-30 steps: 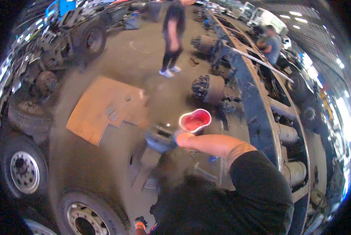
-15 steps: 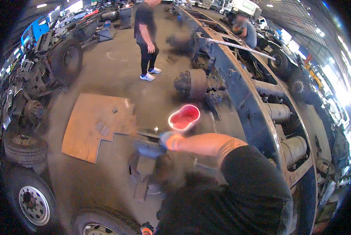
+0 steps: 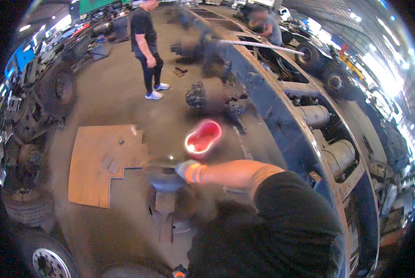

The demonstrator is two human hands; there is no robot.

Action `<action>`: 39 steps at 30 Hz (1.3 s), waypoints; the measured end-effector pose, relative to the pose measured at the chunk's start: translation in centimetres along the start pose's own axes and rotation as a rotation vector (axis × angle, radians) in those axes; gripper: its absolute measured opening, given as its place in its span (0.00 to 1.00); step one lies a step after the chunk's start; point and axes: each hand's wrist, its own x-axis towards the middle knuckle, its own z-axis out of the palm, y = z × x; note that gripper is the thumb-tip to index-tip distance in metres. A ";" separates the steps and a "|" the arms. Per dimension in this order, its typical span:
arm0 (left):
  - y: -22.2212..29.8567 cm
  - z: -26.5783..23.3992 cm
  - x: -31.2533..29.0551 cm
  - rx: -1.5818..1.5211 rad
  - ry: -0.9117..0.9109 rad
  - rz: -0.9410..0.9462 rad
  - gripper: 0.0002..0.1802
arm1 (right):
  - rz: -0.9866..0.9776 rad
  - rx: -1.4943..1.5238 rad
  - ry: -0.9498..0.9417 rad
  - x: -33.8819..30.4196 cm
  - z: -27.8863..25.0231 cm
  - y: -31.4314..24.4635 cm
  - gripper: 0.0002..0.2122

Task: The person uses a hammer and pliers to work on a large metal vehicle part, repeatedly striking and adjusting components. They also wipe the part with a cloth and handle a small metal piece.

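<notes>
Right hand (image 3: 186, 171): we are seemingly leaning it on a dark metal block (image 3: 164, 182), perhaps for steadiness | Left hand (image 3: 179, 270): hanging well apart | Grips: we cannot tell | Red tub (image 3: 204, 137): sitting just beyond the right hand, perhaps for reach

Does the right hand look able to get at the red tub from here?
Probably yes: the red tub shows just beyond the right hand, with nothing visible blocking the way between them, though depth is hard to judge.
</notes>
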 end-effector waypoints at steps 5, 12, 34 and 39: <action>0.8 -0.3 0.5 0.028 -0.013 0.014 0.25 | 0.149 0.053 -0.178 0.8 -2.0 -0.8 0.09; -1.7 1.6 -1.1 0.004 -0.016 0.046 0.25 | 0.147 0.061 -0.102 1.8 -0.2 -0.4 0.08; -11.2 14.8 -8.7 -0.845 0.130 -0.494 0.14 | -0.096 0.166 0.064 -0.2 -4.8 -0.7 0.19; -12.1 15.5 -8.7 -0.714 0.062 -0.307 0.17 | -0.053 -0.009 -0.059 2.7 0.0 1.0 0.15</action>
